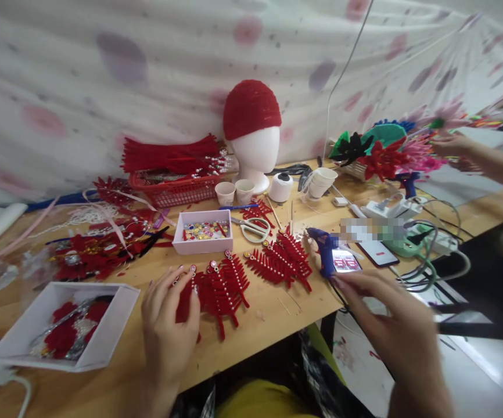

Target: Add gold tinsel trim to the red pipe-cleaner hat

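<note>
Red fringed pieces (225,290), beaded down their middles, lie fanned near the table's (273,325) front edge. My left hand (168,316) reaches in palm down over the leftmost, wrist low. My right hand (397,319) angles in from the lower right, back of hand up, toward a blue glue gun (326,252). Phone screen (376,251) lettering: too small for me to read. Left fingers slightly apart, tips at the beaded top. Right thumb and forefinger close together by the gun's handle; grip, I cannot tell. Farther out: second red cluster (280,261), scissors (255,231), gem box (203,246), red-capped foam head (258,152). Far right, another person's hand (452,143) at fabric flowers (421,152).
</note>
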The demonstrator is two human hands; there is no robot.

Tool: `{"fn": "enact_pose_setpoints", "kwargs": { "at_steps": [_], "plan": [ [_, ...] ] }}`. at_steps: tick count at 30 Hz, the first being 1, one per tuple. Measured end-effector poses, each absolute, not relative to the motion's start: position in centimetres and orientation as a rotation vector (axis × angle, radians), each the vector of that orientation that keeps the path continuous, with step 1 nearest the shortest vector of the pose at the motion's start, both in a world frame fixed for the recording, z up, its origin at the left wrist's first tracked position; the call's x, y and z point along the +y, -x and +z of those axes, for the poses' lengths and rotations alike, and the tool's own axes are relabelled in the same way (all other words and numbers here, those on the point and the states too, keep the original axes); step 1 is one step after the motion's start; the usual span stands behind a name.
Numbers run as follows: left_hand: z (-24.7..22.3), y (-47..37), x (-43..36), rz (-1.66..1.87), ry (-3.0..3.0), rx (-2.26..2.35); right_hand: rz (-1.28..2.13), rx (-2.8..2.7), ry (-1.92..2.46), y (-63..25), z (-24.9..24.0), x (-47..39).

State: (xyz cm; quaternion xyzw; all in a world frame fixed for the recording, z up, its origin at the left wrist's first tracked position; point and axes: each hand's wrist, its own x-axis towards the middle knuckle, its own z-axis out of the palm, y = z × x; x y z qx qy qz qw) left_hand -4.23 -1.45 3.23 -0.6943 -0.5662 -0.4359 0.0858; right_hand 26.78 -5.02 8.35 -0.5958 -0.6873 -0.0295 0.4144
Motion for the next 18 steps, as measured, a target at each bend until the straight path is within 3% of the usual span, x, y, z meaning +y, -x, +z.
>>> {"fn": "enact_pose_setpoints", "kwargs": {
  "at_steps": [6,11,18],
  "plan": [
    [4.4,0.9,-1.2,-1.175,2.39,-1.541,0.087,-1.921,1.81,-24.6,3.9,-2.3],
    [6.3,-3.7,0.4,-0.863,2.803,-1.314,0.071,-1.882,1.914,-24.6,1.7,-1.3],
    [3.7,-9.8,3.7,-0.45,2.983,-1.256,0.146,-1.903,1.842,-25.1,1.6,-1.2]
  ]
}}
